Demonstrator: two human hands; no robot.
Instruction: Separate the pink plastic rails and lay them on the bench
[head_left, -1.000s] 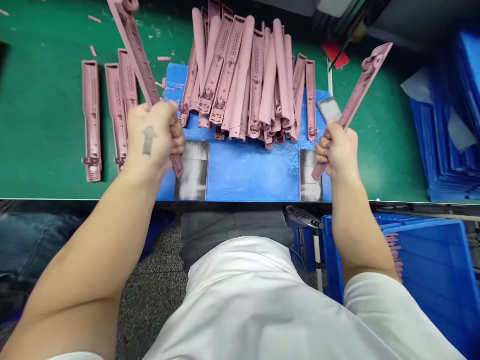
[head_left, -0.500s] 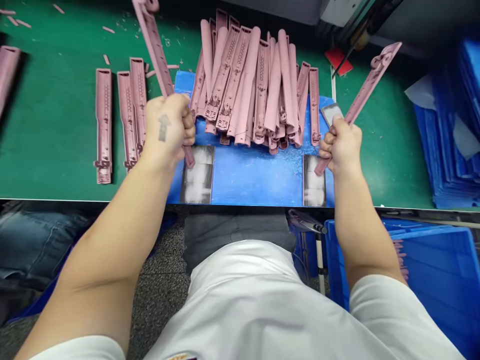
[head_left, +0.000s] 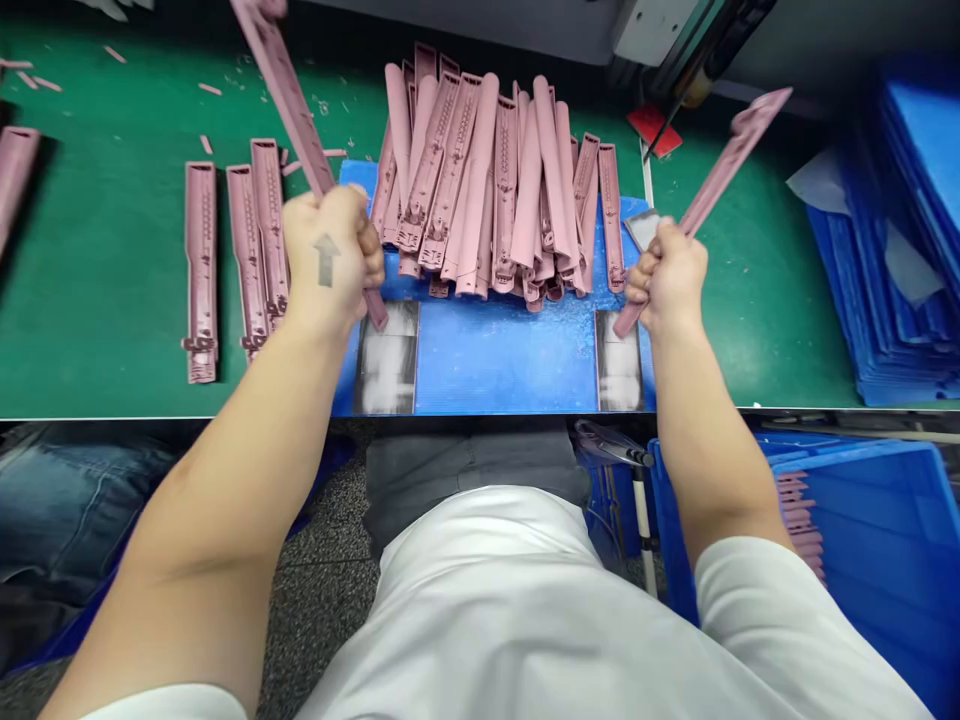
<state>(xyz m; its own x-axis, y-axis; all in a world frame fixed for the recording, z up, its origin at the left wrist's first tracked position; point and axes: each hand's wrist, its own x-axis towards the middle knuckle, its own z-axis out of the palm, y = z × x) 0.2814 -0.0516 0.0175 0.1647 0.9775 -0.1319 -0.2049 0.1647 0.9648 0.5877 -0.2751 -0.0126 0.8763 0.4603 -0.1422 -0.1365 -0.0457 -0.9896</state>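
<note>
My left hand point(head_left: 330, 250) is closed round a long pink plastic part point(head_left: 289, 95), which tilts up and to the left, its lower end poking out under my fist. A similar pink plastic part point(head_left: 726, 168) is gripped in my right hand point(head_left: 671, 275) and leans up to the right. Both fists are above the near part of a blue board point(head_left: 506, 360). Between and beyond them lies a heap of pink plastic parts point(head_left: 472, 190) on the board. Left of my left hand, several more pink parts point(head_left: 201, 270) lie in a row.
The green tabletop point(head_left: 97, 290) carries small pink scraps at the far left. Blue folded sheets point(head_left: 885, 260) are stacked at the right. A red piece point(head_left: 654, 130) lies behind the heap. Below the right edge, a blue crate point(head_left: 870, 560) holds pink parts. Someone's jeans point(head_left: 71, 510) show at lower left.
The view has shifted slightly. Both hands keep their grip, and the two held parts stay raised at much the same tilt. The heap looks unchanged.
</note>
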